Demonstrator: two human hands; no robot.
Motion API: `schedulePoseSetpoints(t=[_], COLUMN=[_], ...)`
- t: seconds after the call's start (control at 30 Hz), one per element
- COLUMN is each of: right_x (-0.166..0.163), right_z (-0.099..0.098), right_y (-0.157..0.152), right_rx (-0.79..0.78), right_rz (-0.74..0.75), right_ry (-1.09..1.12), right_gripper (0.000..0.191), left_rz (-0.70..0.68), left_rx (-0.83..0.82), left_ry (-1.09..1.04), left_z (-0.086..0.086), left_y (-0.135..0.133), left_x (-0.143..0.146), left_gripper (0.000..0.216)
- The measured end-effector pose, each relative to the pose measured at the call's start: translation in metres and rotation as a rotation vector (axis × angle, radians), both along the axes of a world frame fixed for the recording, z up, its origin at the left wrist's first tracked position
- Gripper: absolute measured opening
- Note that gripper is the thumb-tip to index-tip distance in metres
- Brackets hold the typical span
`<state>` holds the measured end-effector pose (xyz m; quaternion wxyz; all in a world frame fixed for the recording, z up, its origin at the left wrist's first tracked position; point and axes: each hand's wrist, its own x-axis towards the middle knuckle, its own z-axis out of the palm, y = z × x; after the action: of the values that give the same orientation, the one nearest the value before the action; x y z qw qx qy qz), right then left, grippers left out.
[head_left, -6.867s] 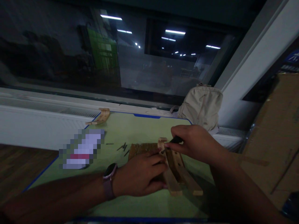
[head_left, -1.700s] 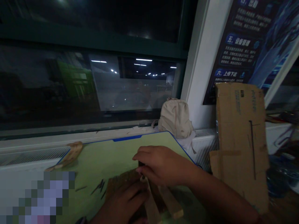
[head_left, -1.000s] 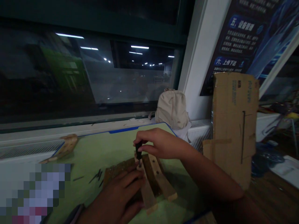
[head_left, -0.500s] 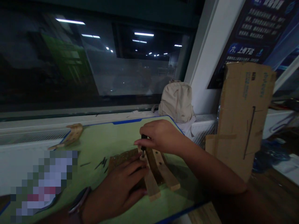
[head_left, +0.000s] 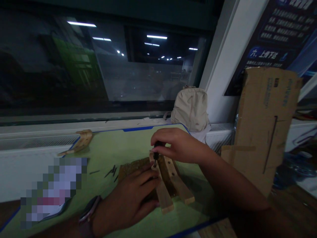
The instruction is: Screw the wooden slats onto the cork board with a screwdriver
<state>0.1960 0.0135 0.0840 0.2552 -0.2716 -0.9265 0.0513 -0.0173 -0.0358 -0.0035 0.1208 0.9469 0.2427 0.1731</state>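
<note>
Risking, right of the loose screws (head_left: 111,171), a jab to the left hand (head_left: 130,198), spread and braced, by slipping with the screwdriver (head_left: 156,153) on the left curved wooden strip (head_left: 162,191) atop the table (head_left: 189,213). Could totally happen from pushing crooked with the right hand (head_left: 177,145), clamped round the handle.
</note>
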Motion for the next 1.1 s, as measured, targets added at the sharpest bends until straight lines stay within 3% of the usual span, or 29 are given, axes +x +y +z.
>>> schedulePoseSetpoints(t=[0.17, 0.3, 0.5, 0.7, 0.8, 0.93, 1.1], right_x=[-0.003, -0.002, 0.0, -0.008, -0.006, 0.003, 0.006], right_z=[-0.004, 0.002, 0.006, -0.002, -0.001, 0.004, 0.005], right_y=[0.003, -0.005, -0.014, -0.006, -0.006, -0.01, -0.009], right_rx=[0.106, 0.18, 0.048, -0.011, -0.112, -0.214, -0.199], right_rz=[-0.249, -0.289, -0.132, -0.103, -0.02, 0.077, 0.036], right_ry=[-0.103, -0.187, -0.31, -0.281, -0.251, -0.217, -0.209], right_gripper=[0.022, 0.025, 0.018, 0.018, 0.013, 0.022, 0.019], left_rz=[-0.026, -0.037, -0.019, -0.029, -0.032, -0.06, -0.051], left_rx=[0.015, -0.003, -0.02, -0.001, 0.013, 0.02, 0.019], left_ry=[-0.013, 0.001, 0.022, 0.002, -0.007, -0.018, -0.032], left_z=[-0.004, -0.004, -0.005, -0.007, -0.006, -0.004, -0.004], left_y=[0.002, 0.003, 0.003, 0.002, 0.002, 0.002, 0.003], left_x=[0.0, 0.0, 0.0, -0.001, -0.001, 0.0, 0.001], left_gripper=[0.032, 0.031, 0.028, 0.03, 0.029, 0.031, 0.033])
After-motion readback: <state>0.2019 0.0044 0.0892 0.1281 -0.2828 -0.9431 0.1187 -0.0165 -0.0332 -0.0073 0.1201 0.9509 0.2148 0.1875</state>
